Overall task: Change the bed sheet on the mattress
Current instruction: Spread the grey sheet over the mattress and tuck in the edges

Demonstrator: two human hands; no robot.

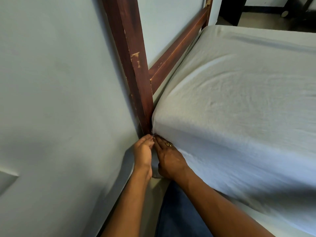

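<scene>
Pale sheet (239, 100) is on the mattress (230, 168), covering the top and the near side, lightly creased and pulled snug round the corner that butts against the dark wooden bed post (135, 65). That corner sits just right of the post's lower end, touching it.

Both hands meet at the foot of the post, right under the mattress corner.

Left hand (143, 154): just below the post's base, palm turned toward the camera, fingers curled in at the corner. The fingertips are bunched against the sheet edge. It may be pinching fabric, but I cannot tell, since the tips are small and in shadow.

Right hand (168, 158): just right of the left hand, below and right of the post's base, back of the hand up. Its fingers are straight and flat, pushed in along the lower edge of the mattress, gripping nothing that shows. There is a gold ring (168, 144) on one finger, right at the sheet edge. The two hands nearly touch at the fingertips.

A wooden rail (177, 50) of the same colour runs from the post up and to the right, along the far side of the mattress and touching the sheet edge. The pale blue wall (51, 100) fills everything left of the post and also shows behind the rail. A blue trouser leg (179, 216) sits well below the post, between the two forearms. Dark furniture (230, 12) stands far right of the post's top, beyond the bed.
</scene>
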